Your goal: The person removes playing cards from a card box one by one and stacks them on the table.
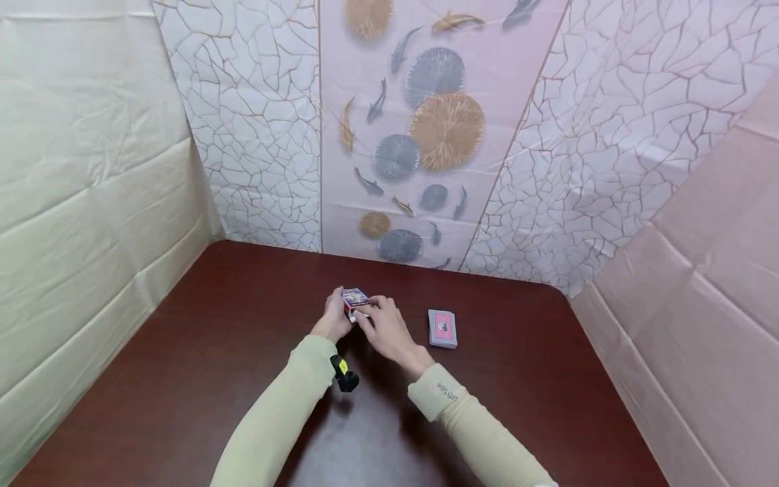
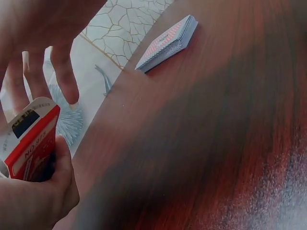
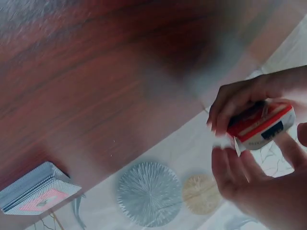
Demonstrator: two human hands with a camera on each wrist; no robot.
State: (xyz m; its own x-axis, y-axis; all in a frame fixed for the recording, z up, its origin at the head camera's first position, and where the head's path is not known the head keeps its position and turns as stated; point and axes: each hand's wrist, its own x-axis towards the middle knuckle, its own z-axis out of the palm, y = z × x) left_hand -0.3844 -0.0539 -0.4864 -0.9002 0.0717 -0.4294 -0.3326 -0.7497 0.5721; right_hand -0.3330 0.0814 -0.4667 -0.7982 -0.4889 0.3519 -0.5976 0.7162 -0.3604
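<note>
My left hand (image 1: 333,320) grips a small card box (image 1: 355,297) with a colourful top face, above the table. In the left wrist view the red side of the box (image 2: 36,146) bears white print, and its white end with a dark window faces up. My right hand (image 1: 388,333) is at the near end of the box, its fingers spread and fairly straight. In the right wrist view its fingers (image 3: 249,170) lie beside a white flap (image 3: 238,145); the exact contact is unclear. A deck of playing cards (image 1: 442,329) with pink-and-white backs lies right of my right hand.
The dark red-brown wooden table (image 1: 201,365) has a rounded far corner. Behind it hangs a cloth (image 1: 274,135) with a cracked pattern, fish and round leaves. Pale creased sheets (image 1: 79,169) line both sides. A black strap device (image 1: 345,375) sits on my left wrist.
</note>
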